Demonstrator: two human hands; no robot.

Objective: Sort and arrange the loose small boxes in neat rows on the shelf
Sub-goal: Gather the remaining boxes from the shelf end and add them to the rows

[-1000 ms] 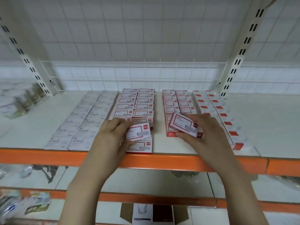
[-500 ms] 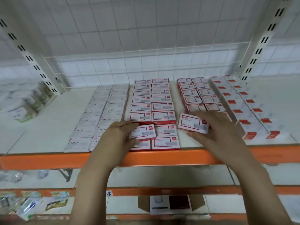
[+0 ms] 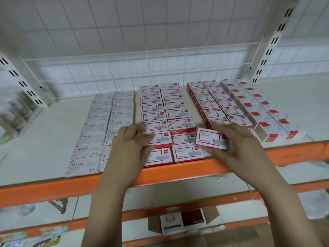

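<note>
Since 0.5 s ago: left hand (image 3: 129, 148) slid onto the near end of the red-and-white rows, no loose box under its fingers any more; right hand (image 3: 238, 145) much as before, with its box a little nearer the shelf edge. Head view: left hand palm down, fingers straight and slightly spread, resting flat on the front boxes of the 2 central red-and-white rows (image 3: 165, 113). Right hand with fingers curled round a single red-and-white box (image 3: 211, 139), thumb along its near edge, box tilted and held in the gap just right of those rows, near the orange front rail (image 3: 178, 172). On the white shelf (image 3: 41, 139): 2 rows of grey STAPLES boxes (image 3: 99, 132) left, further red-and-white rows (image 3: 215, 104) right, then white boxes with red ends (image 3: 256, 111). Wire-grid back panel (image 3: 133, 56) behind; an open carton (image 3: 183, 221) on a lower level.
</note>
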